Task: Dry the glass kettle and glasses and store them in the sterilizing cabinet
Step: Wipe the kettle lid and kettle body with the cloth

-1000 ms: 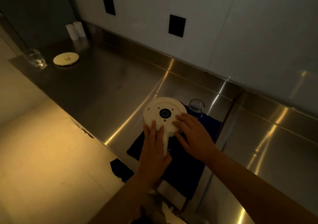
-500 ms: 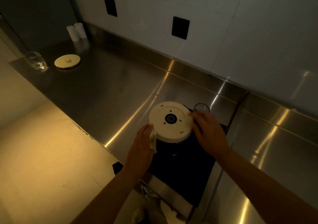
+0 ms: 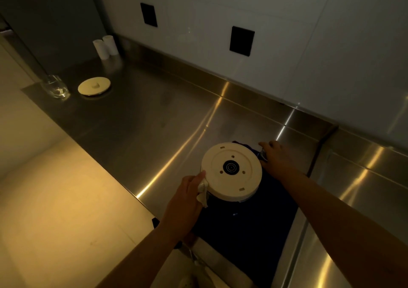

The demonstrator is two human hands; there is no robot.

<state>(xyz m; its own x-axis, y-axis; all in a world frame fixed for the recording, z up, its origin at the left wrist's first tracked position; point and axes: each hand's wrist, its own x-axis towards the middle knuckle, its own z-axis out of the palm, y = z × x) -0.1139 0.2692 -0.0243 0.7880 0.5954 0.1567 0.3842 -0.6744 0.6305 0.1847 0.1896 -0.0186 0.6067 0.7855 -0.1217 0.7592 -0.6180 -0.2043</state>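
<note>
A: Steel counter (image 3: 154, 115), dim warm light. Kettle (image 3: 231, 170) is upside down, cream base facing up, over a dark cloth (image 3: 247, 217) spread near the counter's front edge.

B: Why inverted?

A: My reading: mouth down lets it drain onto the cloth, and it exposes the sides for wiping. Left hand (image 3: 187, 201) is at the kettle's left rim, fingers curled around a small pale rag (image 3: 203, 191) pressed against the wall. So: drying stroke on the body.

B: Right hand?

A: Right hand (image 3: 277, 158) reaches past the kettle to the cloth's far edge, fingers bent over a glass (image 3: 263, 154) that is mostly hidden. Touching it, yes. Whether it actually grips, I cannot tell.

B: Other glasses?

A: One more glass (image 3: 55, 86) at the far left corner of the counter, upright, well apart from the cloth. Just beside it a cream lid (image 3: 94, 86), knob up, probably the kettle's, set aside so the inside can air. Two white cylinders (image 3: 106, 46) against the back edge.

B: Cabinet?

A: Not in view. Nothing stored yet, by the look of it.
</note>
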